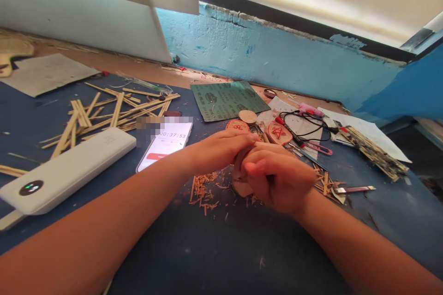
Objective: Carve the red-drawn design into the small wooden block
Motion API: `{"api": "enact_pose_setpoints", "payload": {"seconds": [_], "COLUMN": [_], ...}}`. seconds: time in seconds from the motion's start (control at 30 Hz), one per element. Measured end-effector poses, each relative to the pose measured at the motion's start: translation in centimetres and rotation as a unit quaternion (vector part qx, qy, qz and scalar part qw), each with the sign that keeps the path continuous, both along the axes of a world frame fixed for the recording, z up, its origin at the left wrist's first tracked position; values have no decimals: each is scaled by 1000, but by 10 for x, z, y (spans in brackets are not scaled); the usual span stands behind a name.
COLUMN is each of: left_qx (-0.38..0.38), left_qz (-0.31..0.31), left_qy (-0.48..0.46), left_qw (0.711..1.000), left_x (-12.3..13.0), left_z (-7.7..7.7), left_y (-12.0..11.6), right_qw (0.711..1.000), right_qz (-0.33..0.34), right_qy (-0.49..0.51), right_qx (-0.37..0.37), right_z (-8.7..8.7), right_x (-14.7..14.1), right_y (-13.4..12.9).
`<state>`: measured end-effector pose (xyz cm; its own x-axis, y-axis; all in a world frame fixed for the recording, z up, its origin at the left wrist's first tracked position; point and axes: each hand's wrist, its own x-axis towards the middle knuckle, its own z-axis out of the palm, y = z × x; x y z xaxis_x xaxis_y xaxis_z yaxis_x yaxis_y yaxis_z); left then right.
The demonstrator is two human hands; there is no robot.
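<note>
My left hand (pixel 223 148) and my right hand (pixel 282 175) meet over the middle of the blue table. Between and below them shows a piece of light wood (pixel 241 187), its upper part covered by my fingers. My left fingers close over its far side. Curled into a fist, my right hand presses against the near right of the wood; anything inside that fist is hidden. Wood shavings (pixel 204 189) lie just left of the wood. Behind my hands are two round wooden pieces with red designs, one a star disc (pixel 278 133), and a plain wooden disc (pixel 248 116).
At left lie a white power bank (pixel 69 170), a phone (pixel 166 140) running a timer and many thin wooden sticks (pixel 114 110). Green sandpaper (pixel 224 97) lies behind. A pink glue gun (pixel 309 109), black cable (pixel 321 131), cutter (pixel 356 189) and bundled sticks (pixel 375 152) are at right.
</note>
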<state>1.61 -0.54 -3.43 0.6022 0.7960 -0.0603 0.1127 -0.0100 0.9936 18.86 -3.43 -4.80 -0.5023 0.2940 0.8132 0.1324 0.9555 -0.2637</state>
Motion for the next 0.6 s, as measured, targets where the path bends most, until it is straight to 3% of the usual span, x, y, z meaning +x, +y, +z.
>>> {"api": "enact_pose_setpoints", "payload": {"seconds": [0.17, 0.3, 0.6], "left_qx": [-33, 1, -37], "left_qz": [-22, 9, 7], "left_qy": [-24, -13, -29], "left_qw": [999, 1000, 999], "left_x": [0, 0, 1], "left_z": [1, -3, 0], "left_y": [0, 2, 0], "right_qw": [1000, 999, 999], "right_qz": [-9, -31, -17], "right_qy": [-22, -30, -12], "right_qx": [-9, -28, -32], "right_z": [-1, 0, -3], "right_x": [-1, 0, 0], "right_y": [0, -2, -2]}}
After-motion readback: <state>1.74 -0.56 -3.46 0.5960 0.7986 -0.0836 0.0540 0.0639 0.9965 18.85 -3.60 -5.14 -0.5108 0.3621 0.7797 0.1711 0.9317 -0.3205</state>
